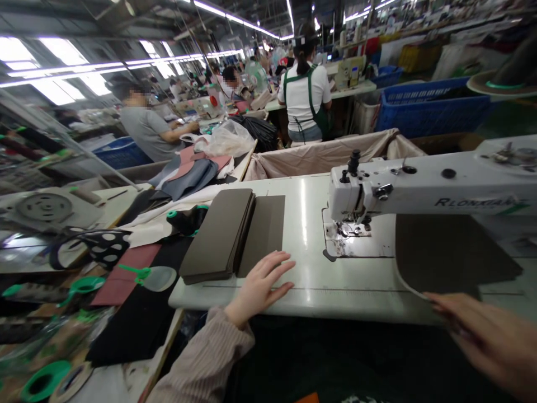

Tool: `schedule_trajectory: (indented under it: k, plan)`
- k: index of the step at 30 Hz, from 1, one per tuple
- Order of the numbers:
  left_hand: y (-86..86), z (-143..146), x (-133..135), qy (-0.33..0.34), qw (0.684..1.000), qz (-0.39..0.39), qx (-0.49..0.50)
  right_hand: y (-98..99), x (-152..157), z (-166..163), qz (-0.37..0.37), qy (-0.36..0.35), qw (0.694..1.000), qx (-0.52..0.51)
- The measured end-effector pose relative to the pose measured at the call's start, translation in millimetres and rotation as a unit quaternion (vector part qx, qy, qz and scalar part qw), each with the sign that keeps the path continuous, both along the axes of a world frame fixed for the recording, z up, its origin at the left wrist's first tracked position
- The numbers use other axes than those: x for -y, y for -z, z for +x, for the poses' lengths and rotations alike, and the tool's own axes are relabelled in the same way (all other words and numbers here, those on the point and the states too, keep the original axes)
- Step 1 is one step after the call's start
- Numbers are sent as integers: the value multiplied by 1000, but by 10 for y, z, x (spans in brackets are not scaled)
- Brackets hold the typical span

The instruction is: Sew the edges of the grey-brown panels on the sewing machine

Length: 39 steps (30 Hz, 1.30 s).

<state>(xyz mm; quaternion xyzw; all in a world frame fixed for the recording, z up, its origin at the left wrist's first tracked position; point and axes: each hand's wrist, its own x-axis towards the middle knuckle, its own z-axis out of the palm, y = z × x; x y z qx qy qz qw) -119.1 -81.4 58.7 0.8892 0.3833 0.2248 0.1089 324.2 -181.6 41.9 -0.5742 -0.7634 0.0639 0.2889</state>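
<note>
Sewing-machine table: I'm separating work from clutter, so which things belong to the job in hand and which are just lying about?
Seemingly part of the job:
right hand, holding a dark panel by its edge;
left hand, open near the stacked dark panels;
industrial sewing machine.

Seemingly just lying about:
polka-dot cloth;
pink fabric piece;
crumpled clear plastic bag.

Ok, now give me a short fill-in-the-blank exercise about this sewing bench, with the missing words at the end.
1. The open left hand holds ____.
2. The right hand grips a dark sheet whose near edge curves ____ off the table.
3. Lettering on the sewing machine starts with the letter ____.
4. The spots on the black polka-dot fabric are ____.

Missing words: nothing; up; R; white.
</note>
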Motion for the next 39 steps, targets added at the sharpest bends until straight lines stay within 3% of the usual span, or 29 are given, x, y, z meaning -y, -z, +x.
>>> schedule_trajectory:
  k: [2, 4, 7, 9, 11, 13, 16, 19, 23, 28, 39]
  plan:
    - [59, 449, 32, 17, 997, -45, 58, -166, 103, -537, -1, -155, 987, 36]
    - [127, 875, 60, 66, 992, -83, 71, -260, 144, -1044, -60, -265, 962, 31]
    - [297, 1336, 124, 174, 981, -85, 11, -256, 74, -1518, -144, -338, 930, -26]
    - [437, 1449, 181, 212, 974, -66, -34, -194, -72, -1588, -186, -375, 903, -97]
    - [543, 1403, 237, 197, 977, -58, -60, -114, -304, -1500, -196, -349, 904, -147]
    - [581, 1253, 273, 129, 987, -56, -74, -24, -598, -1330, -165, -251, 943, -141]
    - [533, 1011, 253, 4, 995, -45, -94, 134, -1026, -1081, -118, -131, 984, -29]
    - [458, 910, 118, -53, 992, -42, -110, 302, -1276, -962, -97, -74, 989, 84]
    - [396, 992, -189, -21, 993, -55, -104, 453, -1320, -954, -78, -45, 982, 166]
    - [346, 1139, -515, 18, 994, -65, -89, 492, -1293, -961, -58, -40, 976, 204]
    - [409, 1152, -608, 59, 990, -67, -107, 511, -1322, -956, -65, -57, 974, 211]
